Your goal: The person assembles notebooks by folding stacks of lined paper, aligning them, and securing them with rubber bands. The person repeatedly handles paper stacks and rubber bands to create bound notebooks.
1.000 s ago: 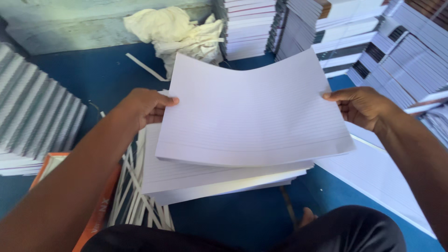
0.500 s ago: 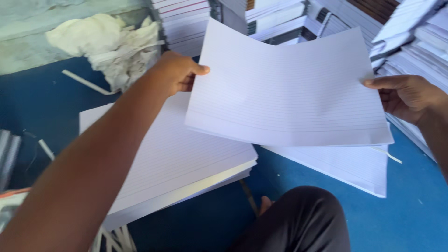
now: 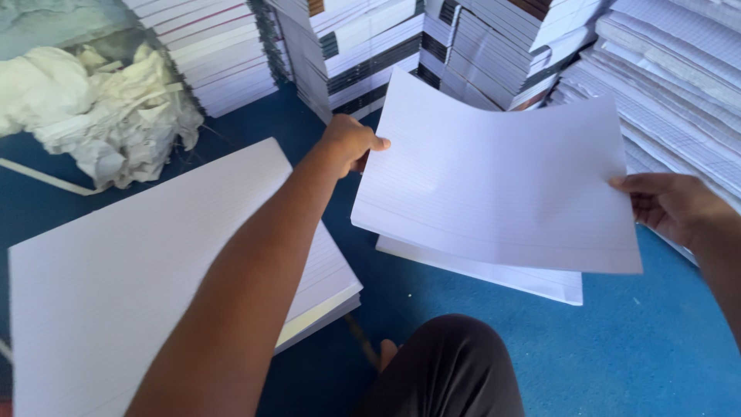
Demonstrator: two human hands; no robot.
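Both of your hands are closed on one thin batch of ruled sheets [image 3: 494, 177], held up off the floor in front of you. Your left hand [image 3: 347, 143] pinches the left edge, thumb on top and fingers curled beneath; your right hand [image 3: 671, 207] grips the right edge, thumb on top, the fingers hidden behind the paper. The batch sags a little in the middle, so you have it by the edges only.

From the head camera, the one view there is: the batch hangs directly over a smaller pile of sheets [image 3: 532, 279] lying on the blue floor [image 3: 617, 355], of which only the near edge and right corner show. To your left, well apart from that pile, sits the thick stack of ruled paper [image 3: 116, 293], its top bare, with your left forearm crossing above it. Your knee in dark trousers [image 3: 448, 371] is at the bottom. Behind stand tall stacks of bound books [image 3: 370, 46], with more along the right, and a heap of crumpled white scrap [image 3: 93, 116] at the far left.

As a judgement of progress: the small pile is thin and the thick stack is deep, so most of the paper seems not yet moved across.
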